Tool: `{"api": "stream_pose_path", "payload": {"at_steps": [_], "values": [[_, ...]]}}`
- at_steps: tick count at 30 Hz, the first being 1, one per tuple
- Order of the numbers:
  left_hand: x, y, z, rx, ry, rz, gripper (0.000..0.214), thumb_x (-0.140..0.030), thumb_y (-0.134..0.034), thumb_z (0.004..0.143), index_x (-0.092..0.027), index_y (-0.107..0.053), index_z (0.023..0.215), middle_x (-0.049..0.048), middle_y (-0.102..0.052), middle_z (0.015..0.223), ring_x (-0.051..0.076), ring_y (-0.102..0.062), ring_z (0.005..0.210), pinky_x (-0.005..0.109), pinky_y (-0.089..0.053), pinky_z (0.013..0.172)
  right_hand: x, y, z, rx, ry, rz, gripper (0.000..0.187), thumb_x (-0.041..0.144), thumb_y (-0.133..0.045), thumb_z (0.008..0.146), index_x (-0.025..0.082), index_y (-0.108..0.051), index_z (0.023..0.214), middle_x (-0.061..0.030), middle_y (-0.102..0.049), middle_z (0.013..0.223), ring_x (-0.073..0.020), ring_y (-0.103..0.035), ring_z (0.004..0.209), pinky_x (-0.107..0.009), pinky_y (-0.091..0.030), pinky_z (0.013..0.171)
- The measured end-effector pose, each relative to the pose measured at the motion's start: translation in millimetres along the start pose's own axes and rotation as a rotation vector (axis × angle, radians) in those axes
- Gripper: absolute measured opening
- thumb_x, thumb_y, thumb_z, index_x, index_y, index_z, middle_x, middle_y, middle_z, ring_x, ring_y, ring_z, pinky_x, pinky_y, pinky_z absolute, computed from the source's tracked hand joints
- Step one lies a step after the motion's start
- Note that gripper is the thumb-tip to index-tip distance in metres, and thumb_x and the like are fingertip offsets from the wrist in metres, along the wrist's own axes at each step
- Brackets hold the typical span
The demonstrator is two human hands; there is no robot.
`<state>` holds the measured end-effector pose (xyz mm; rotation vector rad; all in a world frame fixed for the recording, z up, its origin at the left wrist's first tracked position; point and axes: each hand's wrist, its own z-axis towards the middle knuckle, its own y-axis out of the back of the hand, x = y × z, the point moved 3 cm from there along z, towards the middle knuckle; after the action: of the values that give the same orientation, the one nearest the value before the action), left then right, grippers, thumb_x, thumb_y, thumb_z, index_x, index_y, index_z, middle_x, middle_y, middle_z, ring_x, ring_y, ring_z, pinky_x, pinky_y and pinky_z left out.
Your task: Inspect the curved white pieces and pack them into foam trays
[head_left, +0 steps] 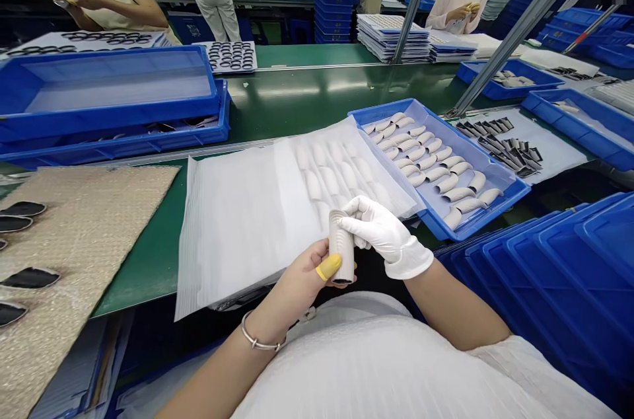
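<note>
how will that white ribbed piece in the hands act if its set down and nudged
The white ribbed piece is probably fairly stiff: it shows no sag between the left hand and right hand. Its rounded outside may let it rock or roll. The fine ribbing probably gives some grip.

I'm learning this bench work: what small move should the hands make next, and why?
Probably turn the pale tubular piece to view its far side: the left hand and the gloved right hand both hold it, and only one side faces the camera.
</note>
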<state>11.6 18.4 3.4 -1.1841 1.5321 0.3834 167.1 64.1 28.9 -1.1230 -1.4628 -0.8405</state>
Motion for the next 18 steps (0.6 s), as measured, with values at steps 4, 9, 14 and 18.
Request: {"api": "stream_pose_path", "payload": {"at_steps": [4, 9, 14, 18], "values": [[-7, -1.7, 0, -0.060, -0.042, 0.096, 0.049, -0.053, -0.068, 0.085, -0.016, -0.060, 0.116, 0.0044, -0.066, 0.087, 0.018, -0.059, 0.077, 0.031, -0.048, 0.071, 7, 0, 3, 0.002, 0.085, -0.220, 0.032, 0.050, -0.061, 0.087, 0.019, -0.051, 0.088, 0.0056, -0.049, 0.062, -0.0097, -0.043, 0.051, -0.024, -0.034, 0.049], [-12, -1.1, -1, -0.154, -0.060, 0.172, 0.053, -0.051, -0.074, 0.081, -0.016, -0.061, 0.119, 0.0055, -0.069, 0.092, 0.021, -0.063, 0.086, 0.030, -0.050, 0.075, 23, -3, 6, 0.033, 0.321, -0.564, 0.040, 0.049, -0.051, 0.096, 0.018, -0.049, 0.070, 0.0005, -0.050, 0.067, -0.0132, -0.045, 0.065, -0.028, -0.038, 0.063], [2, 0.0, -2, -0.006, -0.027, -0.247, 0.064, -0.069, -0.053, 0.088, -0.014, -0.067, 0.117, 0.0126, -0.074, 0.104, 0.024, -0.072, 0.092, 0.033, -0.059, 0.081, 7, -10, 11, 0.024, 0.149, 0.062, 0.045, 0.063, -0.056, 0.090, 0.020, -0.048, 0.078, 0.0035, -0.048, 0.064, -0.0100, -0.043, 0.053, -0.024, -0.037, 0.050], [17, -5.3, 1, 0.180, 0.081, -0.650, 0.051, -0.058, -0.062, 0.089, -0.015, -0.072, 0.113, 0.0089, -0.078, 0.099, 0.017, -0.075, 0.083, 0.023, -0.061, 0.070, -15, -23, 12, -0.030, 0.107, 0.385, 0.046, 0.063, -0.069, 0.081, 0.021, -0.050, 0.078, 0.0058, -0.046, 0.062, -0.0074, -0.037, 0.048, -0.021, -0.034, 0.046]]}}
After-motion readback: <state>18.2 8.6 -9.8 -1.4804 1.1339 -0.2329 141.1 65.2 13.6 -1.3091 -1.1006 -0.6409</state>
